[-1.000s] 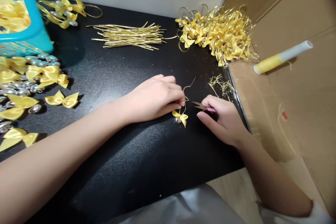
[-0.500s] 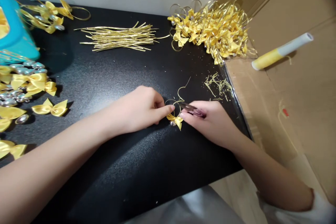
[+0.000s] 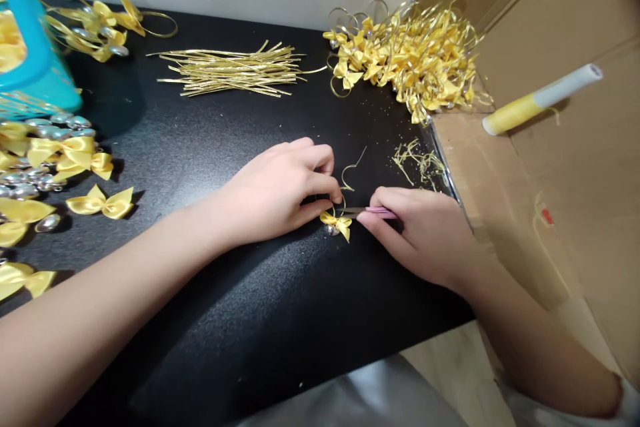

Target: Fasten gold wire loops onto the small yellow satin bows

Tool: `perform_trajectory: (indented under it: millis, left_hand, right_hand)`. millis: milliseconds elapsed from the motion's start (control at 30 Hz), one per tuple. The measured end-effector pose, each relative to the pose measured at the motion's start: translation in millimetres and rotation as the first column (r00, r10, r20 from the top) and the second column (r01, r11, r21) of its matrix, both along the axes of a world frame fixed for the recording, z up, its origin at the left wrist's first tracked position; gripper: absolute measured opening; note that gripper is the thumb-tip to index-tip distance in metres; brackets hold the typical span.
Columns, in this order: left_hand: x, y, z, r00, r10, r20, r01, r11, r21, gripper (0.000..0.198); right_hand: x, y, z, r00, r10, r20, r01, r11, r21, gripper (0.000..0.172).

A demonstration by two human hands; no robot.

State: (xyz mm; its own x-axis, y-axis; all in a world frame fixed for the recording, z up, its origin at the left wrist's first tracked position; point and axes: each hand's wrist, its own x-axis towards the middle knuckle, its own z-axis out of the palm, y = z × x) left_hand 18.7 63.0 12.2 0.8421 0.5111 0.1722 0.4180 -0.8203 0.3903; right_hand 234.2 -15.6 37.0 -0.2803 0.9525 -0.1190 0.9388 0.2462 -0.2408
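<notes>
My left hand (image 3: 295, 180) is closed over a thin gold cord loop, with thumb and index finger pinching it near the bow. From that loop hangs a yellow ribbon bow (image 3: 343, 224) with a small silver bell-like bead (image 3: 332, 231), both against the black tabletop. My right hand (image 3: 425, 233) is shut around small scissors (image 3: 380, 213) with pinkish-purple handles. Their metal blades point left, level with the cord just above the bow; the tips are partly hidden near my left fingers. A loose curl of gold cord (image 3: 346, 177) lies just beyond.
A bundle of gold cords (image 3: 230, 70) lies at the back. Finished looped bows (image 3: 400, 60) are heaped at back right, near cord clippings (image 3: 420, 163). Loose bows (image 3: 101, 202), silver beads and a turquoise basket (image 3: 43, 80) stand left. Cardboard (image 3: 550, 167) and a tube (image 3: 543, 99) border the right.
My left fingers have lifted and shifted over the loop, covering more of it. My right hand has drawn slightly right with the scissors, which now lie more level.
</notes>
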Motion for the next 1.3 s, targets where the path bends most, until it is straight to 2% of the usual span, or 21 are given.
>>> perform_trajectory:
  millis: [133,333,467,667,867,1100,1300]
  left_hand:
    - [0,0,0.4,0.999,-0.015,-0.042,0.017,0.999,0.051,0.019]
    - [1,1,-1.0,0.997,-0.041,-0.069,0.047,0.995,0.083,0.025]
    - [1,1,-2.2,0.996,-0.046,-0.075,0.053,0.994,0.091,0.026]
    - [2,1,-2.3,0.997,-0.04,-0.07,0.045,0.997,0.07,0.028]
    - [1,0,0.9,0.996,-0.042,-0.079,0.043,0.999,0.021,0.022]
    - [0,0,4.5,0.995,-0.05,-0.088,0.046,0.998,-0.048,0.019]
    - [2,1,4.4,0.991,-0.07,-0.11,0.065,0.997,-0.047,0.013]
  right_hand:
    - [-7,2,-1.9,0.993,-0.016,0.113,0.009,0.998,0.058,0.038]
    - [-11,5,-1.7,0.989,-0.021,0.144,0.014,0.999,0.05,0.038]
    - [-12,9,-2.5,0.991,-0.027,0.131,0.027,1.0,-0.001,0.04]
    - [-12,18,0.2,0.995,-0.051,0.084,0.063,0.987,-0.145,0.042]
    - [-11,24,1.8,0.997,-0.067,0.024,0.071,0.972,-0.226,0.044]
    - [-3,21,2.8,0.997,-0.076,-0.02,0.069,0.972,-0.223,0.046]
    - [-2,18,4.9,0.999,-0.031,-0.027,0.025,0.981,-0.195,0.044]
